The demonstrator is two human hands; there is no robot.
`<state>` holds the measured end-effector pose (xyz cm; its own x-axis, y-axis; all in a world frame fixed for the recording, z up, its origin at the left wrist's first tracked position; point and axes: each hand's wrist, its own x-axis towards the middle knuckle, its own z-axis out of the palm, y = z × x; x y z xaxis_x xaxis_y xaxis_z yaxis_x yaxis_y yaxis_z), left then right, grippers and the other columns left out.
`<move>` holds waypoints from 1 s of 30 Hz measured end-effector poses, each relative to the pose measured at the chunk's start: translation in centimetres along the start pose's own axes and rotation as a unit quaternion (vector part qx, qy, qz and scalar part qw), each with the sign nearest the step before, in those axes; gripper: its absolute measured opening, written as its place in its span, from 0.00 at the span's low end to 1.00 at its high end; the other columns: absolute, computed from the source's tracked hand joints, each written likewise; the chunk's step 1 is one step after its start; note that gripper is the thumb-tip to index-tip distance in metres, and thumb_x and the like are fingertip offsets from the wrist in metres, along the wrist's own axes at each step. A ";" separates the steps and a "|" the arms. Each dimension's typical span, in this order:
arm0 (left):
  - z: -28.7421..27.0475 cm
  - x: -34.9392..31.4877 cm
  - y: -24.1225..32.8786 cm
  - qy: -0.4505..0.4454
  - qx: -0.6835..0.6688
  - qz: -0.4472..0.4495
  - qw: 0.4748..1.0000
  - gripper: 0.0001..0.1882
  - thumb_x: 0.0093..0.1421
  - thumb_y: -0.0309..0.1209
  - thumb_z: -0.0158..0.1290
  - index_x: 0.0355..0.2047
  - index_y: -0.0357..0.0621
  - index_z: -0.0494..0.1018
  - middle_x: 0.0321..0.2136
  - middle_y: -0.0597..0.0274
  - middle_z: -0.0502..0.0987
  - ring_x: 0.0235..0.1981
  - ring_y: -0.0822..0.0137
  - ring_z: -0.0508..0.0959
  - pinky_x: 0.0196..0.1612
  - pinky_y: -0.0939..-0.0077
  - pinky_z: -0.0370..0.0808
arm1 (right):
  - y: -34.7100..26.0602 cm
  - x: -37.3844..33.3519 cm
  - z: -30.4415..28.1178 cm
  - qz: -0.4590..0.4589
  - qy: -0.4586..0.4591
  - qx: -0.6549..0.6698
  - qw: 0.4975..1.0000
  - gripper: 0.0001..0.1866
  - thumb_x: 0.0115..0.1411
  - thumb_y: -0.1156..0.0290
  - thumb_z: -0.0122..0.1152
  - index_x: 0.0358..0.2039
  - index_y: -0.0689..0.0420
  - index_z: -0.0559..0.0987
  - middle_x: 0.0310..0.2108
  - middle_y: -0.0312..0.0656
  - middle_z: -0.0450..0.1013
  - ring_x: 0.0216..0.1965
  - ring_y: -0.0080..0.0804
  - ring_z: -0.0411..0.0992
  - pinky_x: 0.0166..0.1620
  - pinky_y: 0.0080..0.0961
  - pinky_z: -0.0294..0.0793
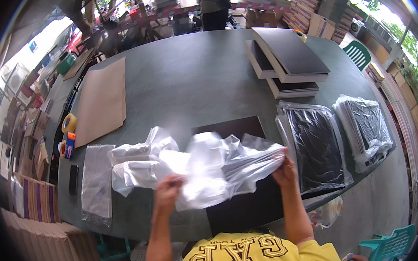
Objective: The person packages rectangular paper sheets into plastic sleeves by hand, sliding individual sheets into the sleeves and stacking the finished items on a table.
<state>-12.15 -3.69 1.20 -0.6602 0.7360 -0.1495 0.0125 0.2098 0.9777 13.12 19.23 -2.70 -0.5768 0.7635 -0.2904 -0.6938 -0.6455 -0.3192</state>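
Observation:
A thin clear plastic bag point(207, 174), partly blurred, is stretched between my two hands above the table. My left hand point(167, 191) pinches its left side, and the fingers of my right hand point(284, 171) are closed on its gathered right end. Beneath the bag lies a black sheet point(246, 212) near the table's front edge. More crumpled clear plastic point(136, 167) spreads to the left of the bag. Beyond that, a flat stack of folded plastic point(95, 184) lies on the table. Right of my right hand is a plastic-wrapped black pack point(316, 145).
A second wrapped pack point(366, 129) lies farther right on the green table point(181, 79). Thick stacks of black-topped sheets point(291, 52) stand at the back right. Brown paper point(102, 99), tape rolls point(68, 123) and a phone point(74, 180) occupy the left. A person point(214, 6) stands beyond the far edge.

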 end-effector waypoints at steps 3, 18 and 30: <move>-11.8 -3.8 -6.6 0.297 -0.026 0.022 0.954 0.16 0.56 0.33 0.44 0.40 0.34 0.65 0.39 0.58 0.68 0.35 0.68 0.69 0.41 0.75 0.68 | -5.1 -3.2 -1.7 -0.031 -0.043 0.075 0.996 0.11 0.58 0.69 0.45 0.36 0.62 0.70 0.32 0.41 0.71 0.34 0.27 0.71 0.38 0.25 0.72; 6.3 -3.5 6.6 -0.163 0.076 0.187 0.966 0.05 0.49 0.28 0.51 0.22 0.38 0.69 0.17 0.65 0.70 0.22 0.73 0.68 0.27 0.80 0.64 | 1.2 -11.2 4.8 0.033 -0.048 -0.275 0.960 0.09 0.50 0.70 0.58 0.29 0.62 0.73 0.25 0.38 0.70 0.26 0.23 0.70 0.31 0.19 0.71; 12.8 6.8 2.5 -0.273 0.101 0.185 0.939 0.10 0.47 0.32 0.50 0.23 0.36 0.72 0.21 0.60 0.72 0.22 0.69 0.72 0.26 0.79 0.68 | -4.1 -24.3 -2.0 -0.245 -0.042 -0.085 0.965 0.09 0.54 0.65 0.52 0.24 0.55 0.71 0.17 0.33 0.67 0.19 0.20 0.64 0.25 0.16 0.65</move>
<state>-6.94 10.08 0.78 -0.1007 0.9911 0.0870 0.3442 -0.0473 0.9377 30.82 3.31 3.87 -0.2361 0.9717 0.0043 -0.8157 -0.1958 -0.5444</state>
